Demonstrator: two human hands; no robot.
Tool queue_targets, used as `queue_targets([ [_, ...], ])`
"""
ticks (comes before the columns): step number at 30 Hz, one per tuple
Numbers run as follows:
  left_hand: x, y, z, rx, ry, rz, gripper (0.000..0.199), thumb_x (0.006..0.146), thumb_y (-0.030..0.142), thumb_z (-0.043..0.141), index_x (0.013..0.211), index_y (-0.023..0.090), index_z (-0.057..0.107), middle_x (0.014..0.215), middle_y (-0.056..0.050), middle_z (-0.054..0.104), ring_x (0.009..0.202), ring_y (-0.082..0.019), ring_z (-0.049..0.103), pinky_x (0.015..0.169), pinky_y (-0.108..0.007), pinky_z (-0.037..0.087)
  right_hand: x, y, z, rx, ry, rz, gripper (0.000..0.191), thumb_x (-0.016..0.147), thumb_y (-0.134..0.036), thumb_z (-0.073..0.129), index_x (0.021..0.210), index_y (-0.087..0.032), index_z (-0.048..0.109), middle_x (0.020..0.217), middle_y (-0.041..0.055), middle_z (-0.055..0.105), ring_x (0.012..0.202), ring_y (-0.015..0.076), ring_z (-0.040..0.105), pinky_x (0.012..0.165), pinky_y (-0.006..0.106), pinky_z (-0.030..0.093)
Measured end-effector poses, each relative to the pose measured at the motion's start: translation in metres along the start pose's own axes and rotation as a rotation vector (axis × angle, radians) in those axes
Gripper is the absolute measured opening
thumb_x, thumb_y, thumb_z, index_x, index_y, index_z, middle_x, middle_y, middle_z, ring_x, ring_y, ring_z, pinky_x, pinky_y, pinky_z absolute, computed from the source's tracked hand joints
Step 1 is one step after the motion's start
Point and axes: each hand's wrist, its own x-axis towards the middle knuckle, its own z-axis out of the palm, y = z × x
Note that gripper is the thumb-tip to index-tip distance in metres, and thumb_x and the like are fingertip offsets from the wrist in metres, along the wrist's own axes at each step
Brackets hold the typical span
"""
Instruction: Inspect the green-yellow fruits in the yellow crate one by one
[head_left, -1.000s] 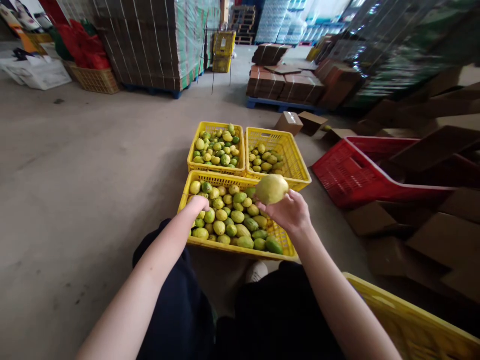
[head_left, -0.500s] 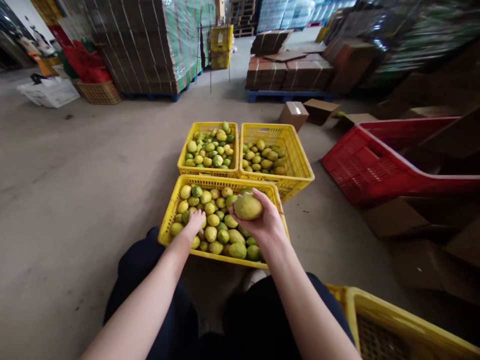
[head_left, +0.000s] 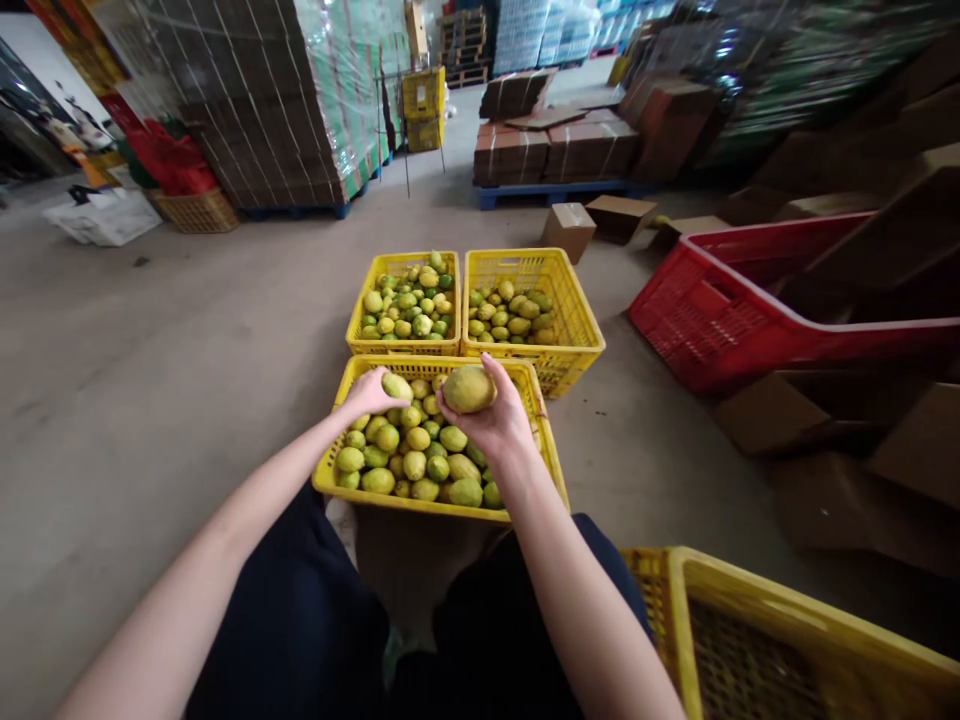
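Just over the far left part of the near yellow crate (head_left: 327,462), my left hand (head_left: 367,392) is closed on a yellow-green lemon (head_left: 397,387), thumb below it. My right hand (head_left: 504,415), palm up, cradles a larger dull-yellow lemon (head_left: 469,389) with the fingers curled round its side. Below both hands the near crate is filled with loose lemons (head_left: 415,464), some yellow and some green. My right forearm crosses above the crate's right side and hides some of the fruit.
Behind stand two more yellow crates: the left one (head_left: 360,325) heaped with mixed fruit, the right one (head_left: 577,310) partly filled. A red crate (head_left: 697,310) and open cartons (head_left: 780,420) lie to the right. Another yellow crate (head_left: 679,620) is at lower right.
My left hand has risen out of the fruit toward the crate's far side and now holds a lemon. The right hand keeps its lemon. The view has shifted slightly.
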Motion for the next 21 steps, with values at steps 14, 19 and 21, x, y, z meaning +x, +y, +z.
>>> queue_targets([
  [14, -0.098, 0.089, -0.036, -2.108, -0.422, -0.272, 0.054, 0.088, 0.047, 0.055, 0.125, 0.008, 0.058, 0.119, -0.021, 0.067, 0.122, -0.030, 0.062, 0.080, -0.028, 0.060, -0.002, 0.017, -0.013, -0.050, -0.271, -0.024, 0.016, 0.084, -0.033, 0.068, 0.087, -0.017, 0.065, 0.077, 0.0048, 0.075, 0.070, 0.0202, 0.071, 0.070, 0.038, 0.062],
  [19, -0.082, 0.091, -0.032, -2.291, -0.274, -0.255, 0.042, 0.093, 0.047, 0.050, 0.119, 0.018, 0.064, 0.114, -0.014, 0.069, 0.111, -0.024, 0.068, 0.081, -0.029, 0.061, 0.001, 0.014, -0.017, 0.001, -0.209, -0.169, 0.016, 0.074, -0.031, 0.073, 0.075, -0.020, 0.061, 0.074, 0.0028, 0.073, 0.070, 0.0224, 0.072, 0.068, 0.038, 0.062],
  [21, -0.074, 0.092, -0.033, -2.301, -0.198, -0.207, 0.036, 0.095, 0.042, 0.049, 0.117, 0.019, 0.066, 0.109, -0.012, 0.070, 0.104, -0.021, 0.070, 0.084, -0.031, 0.060, 0.002, 0.012, -0.016, 0.025, -0.211, -0.209, 0.016, 0.068, -0.022, 0.073, 0.080, -0.020, 0.063, 0.080, 0.0042, 0.075, 0.075, 0.0232, 0.073, 0.067, 0.035, 0.062],
])
